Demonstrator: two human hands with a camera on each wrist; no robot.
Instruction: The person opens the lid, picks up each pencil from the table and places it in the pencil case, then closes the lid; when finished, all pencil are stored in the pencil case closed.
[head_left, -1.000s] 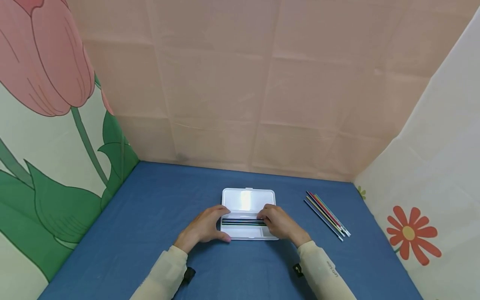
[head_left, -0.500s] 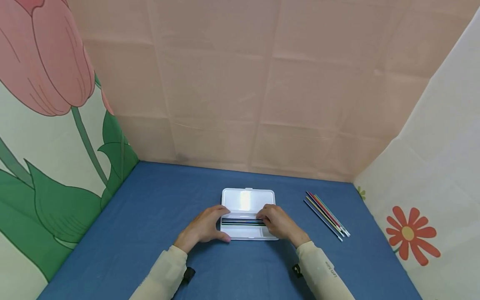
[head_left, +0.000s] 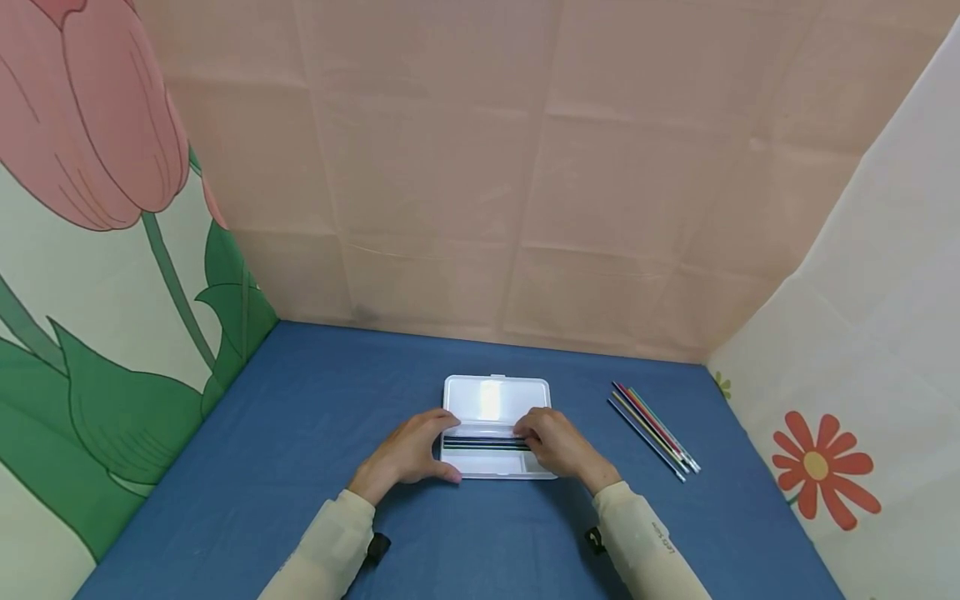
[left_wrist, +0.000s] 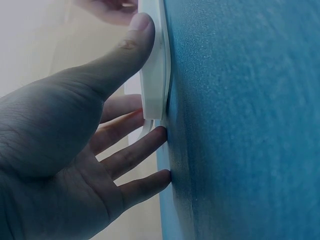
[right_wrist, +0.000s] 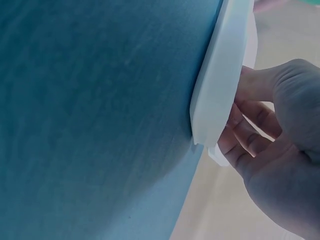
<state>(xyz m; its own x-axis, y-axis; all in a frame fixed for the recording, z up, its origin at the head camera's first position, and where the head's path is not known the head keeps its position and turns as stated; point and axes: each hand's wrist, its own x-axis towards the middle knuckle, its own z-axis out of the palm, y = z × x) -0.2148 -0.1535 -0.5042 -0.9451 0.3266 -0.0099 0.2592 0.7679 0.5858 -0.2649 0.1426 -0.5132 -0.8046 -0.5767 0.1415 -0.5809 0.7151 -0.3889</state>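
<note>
A white pencil case lies with its lid folded back on the blue cloth. Several dark pencils lie lengthwise in its tray. My left hand grips the case's left end, thumb at the front edge and fingers toward the hinge side. In the left wrist view the thumb presses the case's side wall. My right hand reaches over the right end, its curled fingers holding the pencils' right ends. The right wrist view shows those fingers dipping behind the case wall, which hides their tips.
To the right of the case, several colored pencils lie side by side at a slant on the blue cloth. A tan sheet rises behind the table, with flower-printed panels at the sides.
</note>
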